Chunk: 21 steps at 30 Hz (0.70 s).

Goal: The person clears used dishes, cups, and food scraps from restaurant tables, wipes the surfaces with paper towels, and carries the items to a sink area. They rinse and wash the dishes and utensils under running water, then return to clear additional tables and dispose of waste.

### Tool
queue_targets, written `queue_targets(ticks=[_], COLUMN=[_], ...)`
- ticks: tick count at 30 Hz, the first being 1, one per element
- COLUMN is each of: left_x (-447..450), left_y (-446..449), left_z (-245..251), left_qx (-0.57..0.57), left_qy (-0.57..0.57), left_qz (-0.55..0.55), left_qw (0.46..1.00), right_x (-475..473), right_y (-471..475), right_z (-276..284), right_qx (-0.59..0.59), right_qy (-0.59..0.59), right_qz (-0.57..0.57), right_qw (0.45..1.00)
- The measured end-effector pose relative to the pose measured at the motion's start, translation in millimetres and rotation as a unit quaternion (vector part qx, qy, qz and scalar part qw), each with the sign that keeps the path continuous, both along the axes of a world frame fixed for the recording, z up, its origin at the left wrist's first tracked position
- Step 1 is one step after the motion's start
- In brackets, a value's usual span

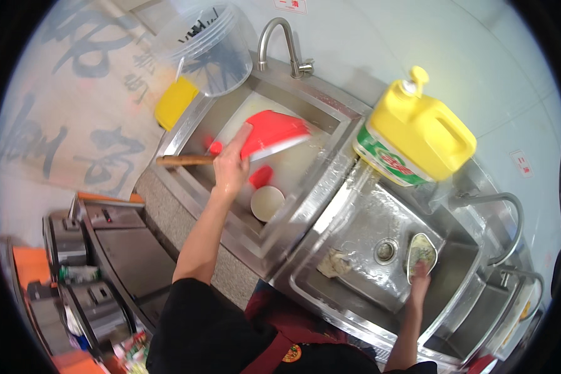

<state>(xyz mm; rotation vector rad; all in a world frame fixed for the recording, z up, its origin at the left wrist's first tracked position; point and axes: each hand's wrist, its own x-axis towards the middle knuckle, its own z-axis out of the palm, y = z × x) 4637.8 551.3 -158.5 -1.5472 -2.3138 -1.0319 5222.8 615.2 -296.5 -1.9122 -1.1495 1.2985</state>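
My left hand [231,168] grips a red piece of ware [271,133] with a pale lower edge, tilted above the left steel sink [194,128]. Motion blur hides its exact kind. A wooden handle [182,160] projects leftward from behind that hand, across the sink's rim; what it belongs to is hidden. Below lie a pale round bowl [267,204] and a small red piece [262,176] in cloudy water. In the right steel sink [378,201], my right hand [420,278] holds the near end of a rounded-triangular, pale-rimmed dish [421,250] with a greenish, mottled inside.
A crumpled cloth [334,263] lies near the drain [386,251]. The yellow detergent jug [416,133] stands behind the right sink. A clear bucket [215,56] with dark utensils occupies the far left corner. Faucets [285,46] overhang the basins. Steel cabinets [131,257] flank the left side.
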Motion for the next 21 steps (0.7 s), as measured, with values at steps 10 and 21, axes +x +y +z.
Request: queue_targets(ticks=[10,21], left_x=[-161.6,-181.5], left_y=[93.9,113.7], left_z=[-225.3,-332.9], left_qx=[-0.237,-0.434], left_qy=[-0.206,-0.007], left_qz=[0.101,-0.047], left_qw=[0.944,0.899], right_x=[-232.6,-177.6], right_y=[-103.0,-119.9], right_z=[-137.8,-182.9], right_qx=[-0.161,-0.146], right_qy=[-0.38,-0.389], right_qz=[0.534,0.532], right_qw=[0.738,0.738])
